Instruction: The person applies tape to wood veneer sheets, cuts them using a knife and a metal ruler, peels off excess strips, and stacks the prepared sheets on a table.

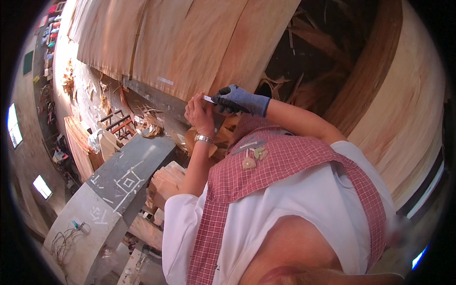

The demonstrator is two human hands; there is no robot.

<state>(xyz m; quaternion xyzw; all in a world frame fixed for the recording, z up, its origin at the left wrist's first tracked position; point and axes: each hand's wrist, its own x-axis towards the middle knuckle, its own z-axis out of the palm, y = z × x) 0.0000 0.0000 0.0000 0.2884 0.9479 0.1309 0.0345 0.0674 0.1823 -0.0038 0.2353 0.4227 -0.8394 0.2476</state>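
Note:
My right hand, in a blue knit glove with dark fingers, is closed around a small knife whose short pale blade points left. Close beside the tip is my bare left hand, with a metal watch on its wrist. Its fingers are curled together at the near edge of a stack of wood veneer sheets; what they pinch, if anything, cannot be made out. Most of the knife's handle is hidden in the glove.
Another curved pile of veneer rises at the right. Torn scraps lie in the dark gap between the piles. To the left are a grey panel with white markings, a dark metal frame and loose cables.

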